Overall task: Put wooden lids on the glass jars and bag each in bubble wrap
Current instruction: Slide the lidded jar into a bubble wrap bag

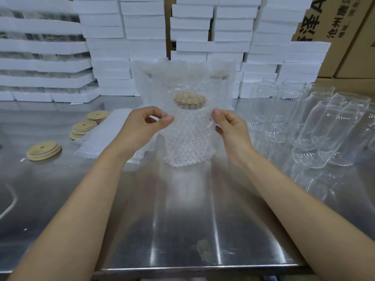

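Note:
A bubble wrap bag (189, 138) stands upright on the steel table (182, 220) with a lidded glass jar inside; its round wooden lid (189, 100) shows through the wrap. My left hand (145, 126) pinches the bag's left edge near the top. On the opposite edge, my right hand (231, 128) pinches at the same height. Two more wrapped jars with lids (220, 75) stand right behind. Bare glass jars (316, 126) crowd the right side. Loose wooden lids (43, 151) and a stack of lids (83, 127) lie at the left.
A flat pile of bubble wrap bags (101, 134) lies left of the held bag. White foam trays (142, 37) are stacked high along the back, with cardboard boxes (345, 37) at the far right. The table's front edge runs along the bottom.

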Available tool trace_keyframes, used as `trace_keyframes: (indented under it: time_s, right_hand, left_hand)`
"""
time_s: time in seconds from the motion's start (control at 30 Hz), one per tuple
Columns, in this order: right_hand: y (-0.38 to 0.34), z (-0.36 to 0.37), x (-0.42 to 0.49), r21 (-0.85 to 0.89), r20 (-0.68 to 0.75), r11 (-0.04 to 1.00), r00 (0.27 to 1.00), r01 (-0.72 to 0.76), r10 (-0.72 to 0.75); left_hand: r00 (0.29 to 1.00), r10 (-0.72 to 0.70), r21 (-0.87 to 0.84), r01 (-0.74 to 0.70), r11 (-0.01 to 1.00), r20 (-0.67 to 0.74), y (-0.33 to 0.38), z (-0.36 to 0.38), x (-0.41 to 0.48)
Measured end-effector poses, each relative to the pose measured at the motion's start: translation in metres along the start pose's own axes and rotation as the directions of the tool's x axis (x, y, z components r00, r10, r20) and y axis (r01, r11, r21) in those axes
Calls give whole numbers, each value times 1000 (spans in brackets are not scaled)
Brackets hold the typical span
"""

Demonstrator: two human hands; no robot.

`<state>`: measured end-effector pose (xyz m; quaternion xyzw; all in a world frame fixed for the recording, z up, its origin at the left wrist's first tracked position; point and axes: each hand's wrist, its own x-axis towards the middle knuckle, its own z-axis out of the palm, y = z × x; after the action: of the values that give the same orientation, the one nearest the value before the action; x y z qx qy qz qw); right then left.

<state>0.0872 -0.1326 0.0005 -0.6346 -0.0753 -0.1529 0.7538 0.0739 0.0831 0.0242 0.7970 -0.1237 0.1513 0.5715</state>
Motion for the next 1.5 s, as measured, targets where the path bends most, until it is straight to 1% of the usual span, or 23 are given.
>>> trace_keyframes:
  time_s: [0.13,0.33,0.5,0.63,0.7,0.77,0.83,0.87,0.9,0.97,1.07,1.13,1.17,1.23,1.27,1.3,1.33,1.37,1.4,1.43,1.47,1.5]
  right_hand:
    - [-2,2,-1,-7,-1,1000,1000,-2,2]
    - [-4,2,-3,-7,7,1000,1000,4,-4]
    - [-4,2,-2,-26,4,1000,1000,13,-13]
    - [-3,2,0,-58,8,997,998,57,-57]
    - [-2,0,1,-93,29,992,996,87,-84]
    - [-1,-2,0,-111,79,990,994,81,-73]
    - [0,-4,-2,-124,140,990,989,64,-46]
    - [0,-3,-3,-138,172,989,984,60,-36]
    - [0,-2,-5,-144,196,988,980,54,-24]
    - [0,2,-8,-148,219,986,975,71,-37]
    - [4,5,-11,-114,185,990,981,88,-66]
    - [7,3,-9,-89,176,992,982,86,-69]
    - [6,3,-8,-90,194,992,979,84,-66]
    - [5,3,-5,-89,233,993,971,80,-57]
    - [6,3,-3,-68,216,993,973,96,-79]
    - [8,3,-2,-55,140,989,982,136,-127]
    - [12,2,-2,-69,1,979,981,192,-192]
    - [16,1,-2,-93,-155,966,955,242,-254]
    - [20,-1,-2,-128,-284,956,913,266,-292]
    - [23,-2,-2,-147,-359,955,886,256,-293]
    - [26,-4,0,-157,-380,958,881,239,-282]
    - [30,-7,3,-175,-369,957,885,233,-283]
  left_hand:
    - [1000,-12,-25,11,1000,-13,-2,2,1]
    - [995,-13,-66,7,998,-100,-5,4,5]
    - [991,62,-67,-70,995,-116,-7,6,6]
    - [985,91,-118,-108,987,-147,-12,10,6]
    - [993,75,-98,-83,992,-88,-16,10,6]
    - [995,11,-51,-6,999,96,-22,7,5]
    - [964,-16,-41,28,999,267,-26,9,3]
    - [951,-2,-51,18,999,308,-26,12,1]
    - [949,25,-80,0,997,315,-26,17,0]
    - [960,86,-123,-54,991,266,-26,26,-2]
    - [983,129,-98,-117,988,129,-25,34,-6]
    - [990,139,-75,-136,988,38,-26,38,-7]
    - [990,138,-76,-137,988,10,-26,42,-7]
    - [991,117,-109,-125,986,-70,-25,55,-4]
    - [987,100,-142,-118,983,-129,-24,65,-1]
    - [978,83,-169,-116,979,-189,-23,78,3]
    - [967,72,-180,-118,976,-244,-20,92,6]
    - [954,66,-182,-123,976,-291,-17,108,9]
    - [942,60,-186,-127,974,-330,-15,123,13]
    - [931,50,-194,-128,973,-361,-14,138,19]
    - [920,41,-196,-126,972,-390,-14,151,26]
    - [909,31,-196,-123,973,-416,-13,162,33]
